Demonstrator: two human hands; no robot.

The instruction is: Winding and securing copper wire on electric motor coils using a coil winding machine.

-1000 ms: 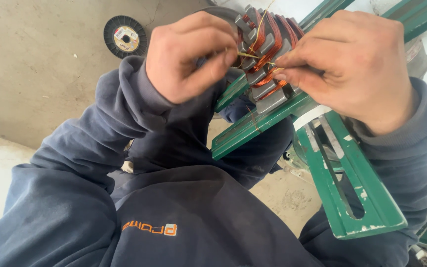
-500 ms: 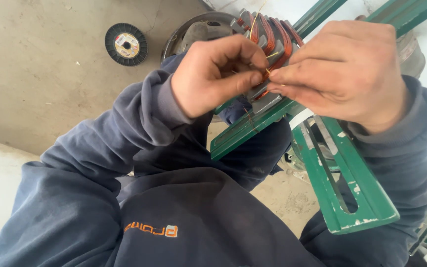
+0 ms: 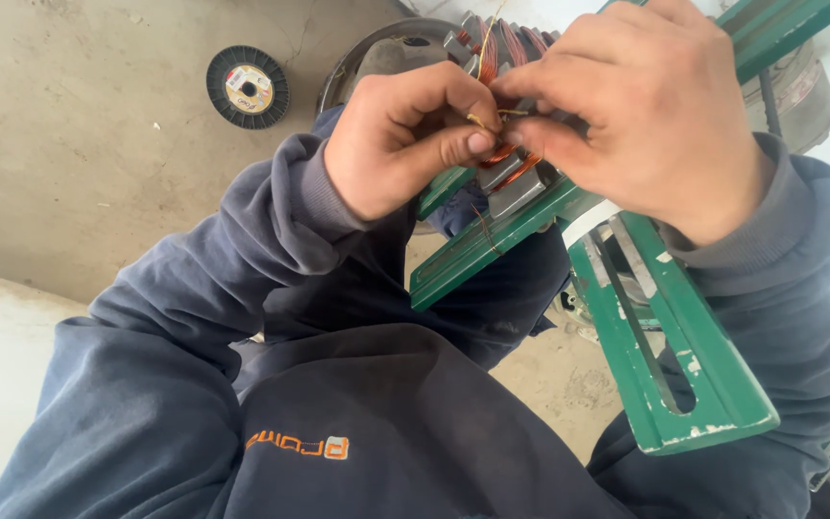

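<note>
Wire (image 3: 478,122), thin and coppery, lies pinched between both hands at the stator (image 3: 506,168), which sits on a green frame (image 3: 670,317) just beyond the knuckles. Left hand (image 3: 405,144) nips it between thumb and forefinger; right hand (image 3: 641,115) arches over from the far side, fingertips closed on it too. Both touch; neither is nearer.

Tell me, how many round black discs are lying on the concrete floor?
1. The black disc lies flat on the concrete floor at upper left, apart from both hands. Others may be hidden behind the arms.
</note>
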